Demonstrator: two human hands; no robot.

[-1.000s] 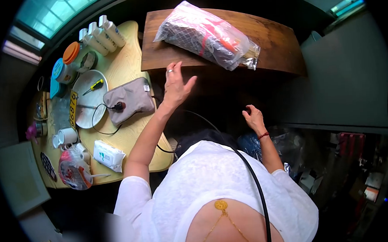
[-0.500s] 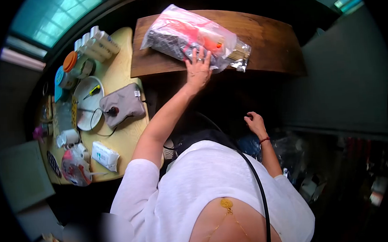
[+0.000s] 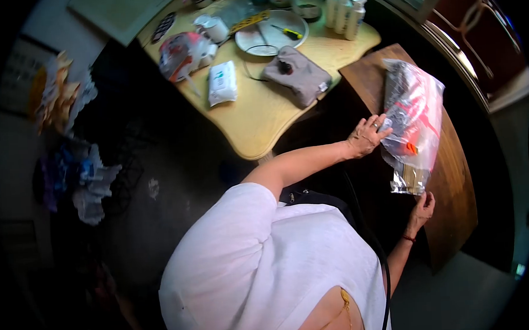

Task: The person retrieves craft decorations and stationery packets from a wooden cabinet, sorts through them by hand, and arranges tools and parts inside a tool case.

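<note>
A plastic bag (image 3: 418,108), clear with pink-red markings, lies on a dark wooden tabletop. Dark contents show through its side, and an orange spot sits near its lower end. From that end sticks out a shiny clear packet (image 3: 409,179) of thin tan sticks. My left hand (image 3: 368,137), a ring on one finger, rests against the bag's left edge with its fingers apart. At the packet's lower corner, my right hand (image 3: 421,213) pinches the plastic between thumb and fingers. The bag hides what lies under it.
The wooden tabletop (image 3: 455,201) stands beside a pale table (image 3: 257,130). That table bears a grey pouch (image 3: 301,75), a white plate (image 3: 253,38) with a yellow-handled screwdriver (image 3: 291,33), a wipes pack (image 3: 222,84), and several white bottles (image 3: 352,19). A black cable (image 3: 382,254) runs down my front.
My view has swung left, so the tables sit further right. My right hand has come up from beside my body to the packet's end. My left hand has slid to the bag's edge.
</note>
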